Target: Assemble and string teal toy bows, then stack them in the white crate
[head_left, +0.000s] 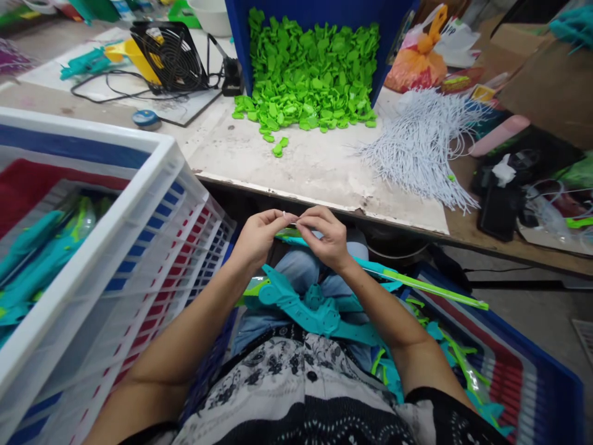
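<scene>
My left hand (256, 240) and my right hand (328, 238) meet fingertip to fingertip above my lap, both pinched closed. A short bit of thin white string (284, 214) shows at the left fingertips and seems to run between the two hands; most of it is hidden by the fingers. Below them, a teal plastic toy part (301, 303), shaped like a toy gun or crossbow body, lies across my thighs. A long teal and bright green strip (435, 289) reaches out to the right past my right forearm.
Bright green plastic pieces (315, 74) spill from a blue bin (319, 11) onto the table (296, 161). White strings (417, 145) lie in a heap at right. A white crate (171, 148) with teal parts stands left; another crate (514, 377) sits right. A black fan (171, 55) stands behind.
</scene>
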A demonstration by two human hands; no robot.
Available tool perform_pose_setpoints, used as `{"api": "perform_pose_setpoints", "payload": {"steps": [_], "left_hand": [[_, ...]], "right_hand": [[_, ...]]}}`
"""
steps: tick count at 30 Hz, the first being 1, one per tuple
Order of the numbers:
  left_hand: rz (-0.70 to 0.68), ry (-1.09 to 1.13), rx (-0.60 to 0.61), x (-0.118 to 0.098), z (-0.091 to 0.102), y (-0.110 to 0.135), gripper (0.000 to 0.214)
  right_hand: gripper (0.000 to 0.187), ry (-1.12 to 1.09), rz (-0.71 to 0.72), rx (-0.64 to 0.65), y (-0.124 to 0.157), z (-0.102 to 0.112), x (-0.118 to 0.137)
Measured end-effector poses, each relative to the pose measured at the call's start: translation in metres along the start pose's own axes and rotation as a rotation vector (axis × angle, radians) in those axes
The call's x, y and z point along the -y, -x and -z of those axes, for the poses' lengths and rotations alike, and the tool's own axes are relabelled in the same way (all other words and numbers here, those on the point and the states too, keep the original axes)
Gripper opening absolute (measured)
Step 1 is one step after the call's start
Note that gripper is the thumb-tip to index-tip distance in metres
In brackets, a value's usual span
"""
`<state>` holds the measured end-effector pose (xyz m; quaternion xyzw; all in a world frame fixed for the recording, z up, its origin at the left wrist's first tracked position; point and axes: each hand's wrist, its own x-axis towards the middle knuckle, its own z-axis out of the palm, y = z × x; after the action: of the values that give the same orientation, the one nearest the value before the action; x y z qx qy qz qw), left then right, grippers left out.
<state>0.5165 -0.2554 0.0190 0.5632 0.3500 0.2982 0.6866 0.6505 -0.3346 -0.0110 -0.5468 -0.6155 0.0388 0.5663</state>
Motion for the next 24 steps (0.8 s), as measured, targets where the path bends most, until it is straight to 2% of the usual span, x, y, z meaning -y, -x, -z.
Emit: {"api": "perform_pose_setpoints", "payload": {"steps": [4, 6, 10, 12, 16, 21, 22, 24], "left_hand": [[-0.27, -0.355, -0.149, -0.01, -0.002, 0.011, 0.013], [-0.319, -0.313, -0.201, -0.011, -0.005, 0.012, 0.013], [-0.146, 0.078, -0.165, -0.007, -0.011, 0.007, 0.022], [-0.093, 0.182, -0.152, -0.007, -0.015, 0.004, 0.026], [-0.082, 0.28, -0.187, -0.006, -0.023, 0.001, 0.023], [0.005, 0.371, -0.237, -0.001, -0.029, 0.0, 0.014], [0.015, 0.368, -0.237, 0.0, -0.03, 0.0, 0.014], [0.008, 0.333, -0.218, 0.001, -0.03, 0.001, 0.015]], "right_hand": [[0.011, -0.051, -0.065, -0.073, -0.009, -0.009, 0.011], [0.012, -0.076, -0.122, -0.097, -0.013, -0.013, 0.016], [0.012, -0.109, -0.212, -0.139, -0.02, -0.016, 0.018], [0.012, -0.104, -0.205, -0.137, -0.022, -0.015, 0.018], [0.013, -0.045, -0.151, -0.121, -0.021, -0.014, 0.017], [0.014, 0.12, 0.073, -0.002, -0.009, -0.009, 0.015], [0.014, 0.12, 0.077, 0.013, -0.008, -0.009, 0.015], [0.014, 0.082, -0.003, -0.014, -0.007, -0.007, 0.018]]}}
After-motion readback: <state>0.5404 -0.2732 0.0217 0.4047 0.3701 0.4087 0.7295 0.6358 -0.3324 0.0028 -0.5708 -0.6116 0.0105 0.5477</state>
